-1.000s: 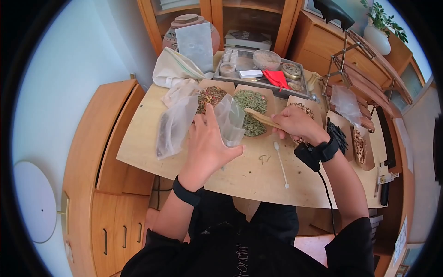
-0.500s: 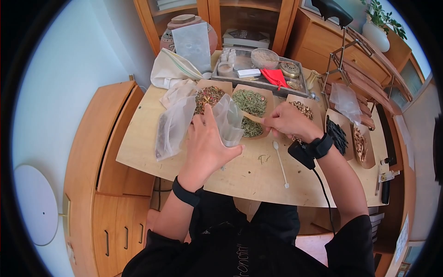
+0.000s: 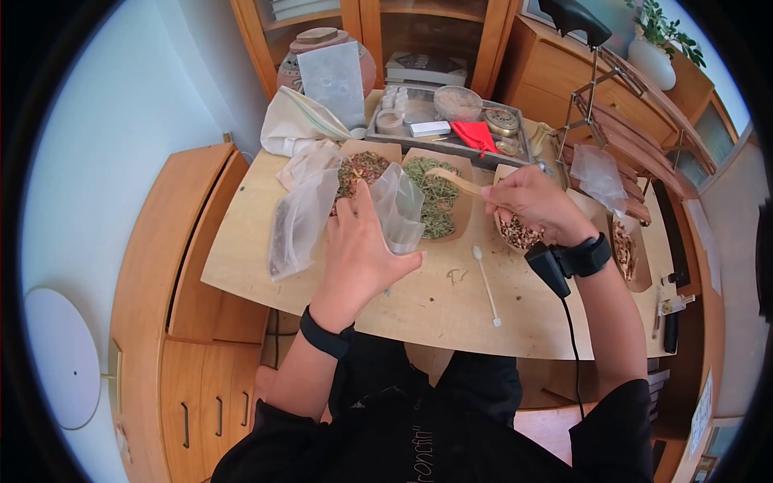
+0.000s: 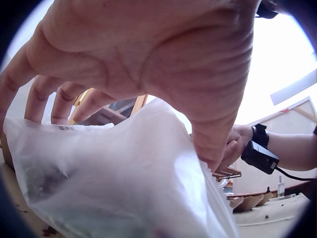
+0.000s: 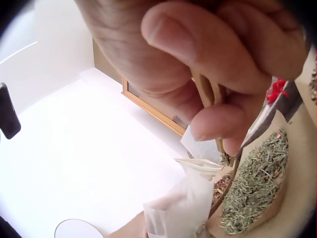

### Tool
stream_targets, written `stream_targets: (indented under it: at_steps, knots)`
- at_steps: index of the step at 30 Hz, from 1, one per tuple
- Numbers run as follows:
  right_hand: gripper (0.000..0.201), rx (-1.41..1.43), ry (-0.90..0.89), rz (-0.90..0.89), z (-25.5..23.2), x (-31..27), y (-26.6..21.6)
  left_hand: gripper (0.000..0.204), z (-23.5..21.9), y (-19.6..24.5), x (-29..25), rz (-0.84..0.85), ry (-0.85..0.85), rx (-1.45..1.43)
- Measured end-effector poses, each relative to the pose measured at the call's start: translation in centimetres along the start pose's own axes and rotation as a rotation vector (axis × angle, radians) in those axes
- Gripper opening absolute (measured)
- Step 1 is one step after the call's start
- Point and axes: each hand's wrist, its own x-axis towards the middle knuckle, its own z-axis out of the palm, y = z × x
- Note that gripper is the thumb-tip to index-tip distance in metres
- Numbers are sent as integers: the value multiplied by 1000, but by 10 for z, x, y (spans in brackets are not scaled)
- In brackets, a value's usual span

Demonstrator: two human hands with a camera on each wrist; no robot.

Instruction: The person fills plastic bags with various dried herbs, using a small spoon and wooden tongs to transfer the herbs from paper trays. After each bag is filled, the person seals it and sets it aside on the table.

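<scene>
My left hand point(image 3: 358, 249) grips a translucent bag point(image 3: 400, 211) by its mouth, thumb and fingers spread wide around the rim. Blurred green and dark bits show through the bag point(image 4: 114, 183) in the left wrist view. My right hand point(image 3: 538, 205) pinches wooden tongs point(image 3: 460, 182) between thumb and fingers. Their tips hang over a paper tray of dried green herb point(image 3: 437, 211); in the right wrist view, small dark bits show at the tips. Left of that tray, partly behind the bag, lies a tray of reddish-brown dried mix point(image 3: 366, 167).
A tray of brown chopped pieces point(image 3: 519, 235) sits under my right hand, and one with pale strips point(image 3: 626, 248) further right. A small white spoon point(image 3: 486, 286) lies in front. At the back stand a grey tray point(image 3: 499, 154) with jars and a red pouch point(image 3: 475, 135).
My right hand first moved left with the tongs low over the green herb, then went up and right, raising the tips. My left hand and the bag have stayed in place.
</scene>
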Motion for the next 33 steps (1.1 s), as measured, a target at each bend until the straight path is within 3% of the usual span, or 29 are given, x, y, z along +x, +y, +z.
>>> stream_targets:
  at_steps: [8,16,19,22,25,33]
  knots:
    - [31,-105,-51,-40,9,-23,-38,114,0,3,1,-9,-5,-11]
    - [35,-331,-52,-104,30,-21,-41,114,0,1,-1,-23,14,-27]
    - [36,-380,34,-142,17,-22,-32,114,-2,0,-2,-34,12,-38]
    - [37,-388,145,-15,9,-23,-22,113,-3,-2,-3,-42,6,-36]
    - [39,-499,32,51,8,-10,3,113,-2,-2,-3,-30,6,-21]
    - [39,-298,-118,37,23,5,9,114,-1,-2,-3,-47,-9,-2]
